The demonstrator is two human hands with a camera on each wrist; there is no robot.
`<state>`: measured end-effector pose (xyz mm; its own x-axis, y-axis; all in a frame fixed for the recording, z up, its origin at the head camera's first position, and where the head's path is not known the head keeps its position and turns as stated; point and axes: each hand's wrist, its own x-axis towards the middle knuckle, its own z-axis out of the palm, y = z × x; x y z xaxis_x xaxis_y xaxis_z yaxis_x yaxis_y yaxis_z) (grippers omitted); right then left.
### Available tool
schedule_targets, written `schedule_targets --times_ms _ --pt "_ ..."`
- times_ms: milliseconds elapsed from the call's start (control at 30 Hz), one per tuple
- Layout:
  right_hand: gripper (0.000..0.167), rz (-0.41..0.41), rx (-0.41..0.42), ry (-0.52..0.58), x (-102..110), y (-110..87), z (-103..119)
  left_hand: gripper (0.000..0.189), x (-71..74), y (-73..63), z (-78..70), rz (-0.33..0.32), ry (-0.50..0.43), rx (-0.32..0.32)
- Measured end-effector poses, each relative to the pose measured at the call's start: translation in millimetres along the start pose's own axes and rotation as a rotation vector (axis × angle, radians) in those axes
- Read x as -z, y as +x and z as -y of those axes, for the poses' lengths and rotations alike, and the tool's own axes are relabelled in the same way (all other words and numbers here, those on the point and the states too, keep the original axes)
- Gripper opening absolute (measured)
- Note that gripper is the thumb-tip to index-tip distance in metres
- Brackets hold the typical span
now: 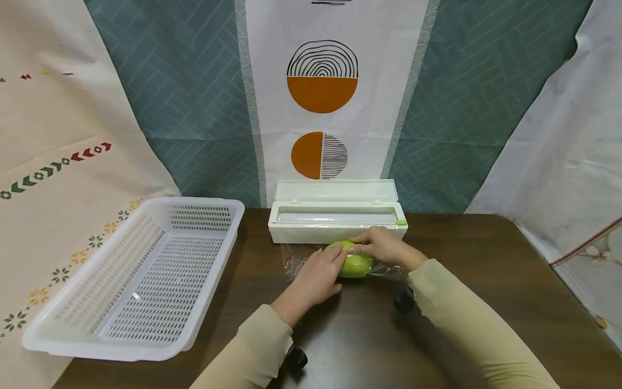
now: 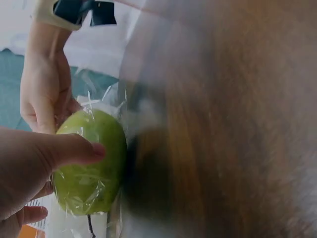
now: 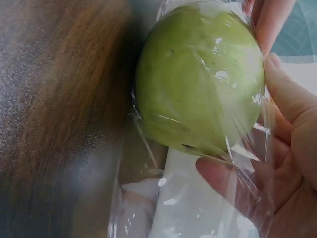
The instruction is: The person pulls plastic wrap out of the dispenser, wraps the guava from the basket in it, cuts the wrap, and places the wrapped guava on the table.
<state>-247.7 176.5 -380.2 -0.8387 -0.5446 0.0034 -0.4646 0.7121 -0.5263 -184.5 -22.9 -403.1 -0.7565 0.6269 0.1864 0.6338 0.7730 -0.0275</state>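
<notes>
A smooth, oval green fruit (image 1: 356,265) with a thin dark stem lies on the table, covered by clear plastic wrap (image 1: 386,270). My left hand (image 1: 318,275) holds the fruit from its left side; in the left wrist view its thumb (image 2: 79,150) lies across the wrapped surface. From the other side, my right hand (image 1: 384,247) pinches the wrap at the top of the fruit, close to the left fingertips. Loose film trails below the fruit in the right wrist view, over part of the right hand (image 3: 292,148). Right behind stands a white wrap dispenser (image 1: 335,233), lid up, with a roll inside.
A white perforated plastic basket (image 1: 194,324) stands at the left of the brown wooden table (image 1: 486,270). Patterned cloths (image 1: 194,108) hang behind the table and at both sides. A dark device sits at each wrist.
</notes>
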Motion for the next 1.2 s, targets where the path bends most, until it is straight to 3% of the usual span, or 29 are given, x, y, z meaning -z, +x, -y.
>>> schedule_targets --times_ms 133,233,300,367,500,667,800,933,1200 --pt "0.037 -0.057 -0.015 -0.047 2 -5.7 4 0.073 -1.3 7.5 1.8 -0.025 0.012 -0.003" --pt "0.04 -0.121 0.066 -0.163 -2 -14.9 11 0.072 -1.0 10.7 4.0 -0.015 0.006 -0.001" --pt "0.05 -0.161 0.14 -0.283 -7 -21.6 15 0.07 0.4 12.0 6.3 -0.021 0.004 -0.003" --pt "0.064 -0.162 0.17 -0.376 -14 -27.2 17 0.07 2.0 12.4 8.9 -0.021 -0.009 -0.003" --pt "0.086 -0.13 0.144 -0.472 -29 -31.3 14 0.071 3.2 13.2 12.5 -0.017 -0.064 0.0" --pt "0.079 -0.167 0.197 -0.508 -33 -25.6 8 0.075 2.5 14.0 14.0 -0.008 -0.122 0.006" --pt "0.072 -0.137 0.212 -0.446 -26 -21.7 7 0.079 2.4 12.5 12.7 0.007 -0.139 0.036" --pt "0.071 -0.075 0.175 -0.291 -15 -19.9 8 0.084 2.5 11.2 9.2 0.007 -0.124 0.066" --pt "0.074 0.009 0.073 0.011 7 -19.0 13 0.104 -5.0 18.3 1.3 -0.125 0.041 0.106"
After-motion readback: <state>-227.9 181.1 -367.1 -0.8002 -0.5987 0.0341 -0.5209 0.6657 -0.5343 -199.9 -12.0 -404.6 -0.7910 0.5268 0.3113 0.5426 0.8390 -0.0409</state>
